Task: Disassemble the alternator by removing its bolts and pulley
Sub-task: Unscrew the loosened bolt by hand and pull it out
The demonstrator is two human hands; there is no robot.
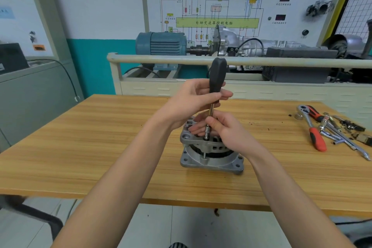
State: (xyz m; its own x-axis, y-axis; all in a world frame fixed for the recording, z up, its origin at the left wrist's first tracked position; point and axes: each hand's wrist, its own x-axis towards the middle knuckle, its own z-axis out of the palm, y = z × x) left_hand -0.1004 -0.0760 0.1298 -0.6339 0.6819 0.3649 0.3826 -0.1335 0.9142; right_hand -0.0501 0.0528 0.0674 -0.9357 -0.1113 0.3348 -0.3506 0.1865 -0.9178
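Now, alternator (pixel 211 153): stands upright near the middle of the table (pixel 80 147), wide flange down, cast ribbed housing on top.
Weight: looks like a heavy metal lump; likely sits firm by itself but may twist under torque, so it wants a steadying hand.
Surface: bare grey casting, stiff and hard, probably a bit greasy; the slots and lugs give purchase.
Driver (pixel 216 80): black handle up, thin steel shaft running down to a socket tip seated at a bolt (pixel 206 138) on the upper rim.
Left hand (pixel 193 98): fingers curled round the lower handle, thumb across the front, gripping it.
Right hand (pixel 223 127): fingertips pinch the shaft just above the socket, guiding it; the heel seems to rest on the housing, though contact is partly hidden.
Where to hold: handle for turning, shaft low down for keeping the socket square; housing by its rim or lugs, not the fins.
Risk: a tilted socket could slip off the bolt head and round it.
Bolt lower down: one long through-bolt shows between upper housing and flange.
Pulley: not visible, perhaps underneath.
Ratchet (pixel 313 127): lies with other loose tools well apart at the right end of the table.
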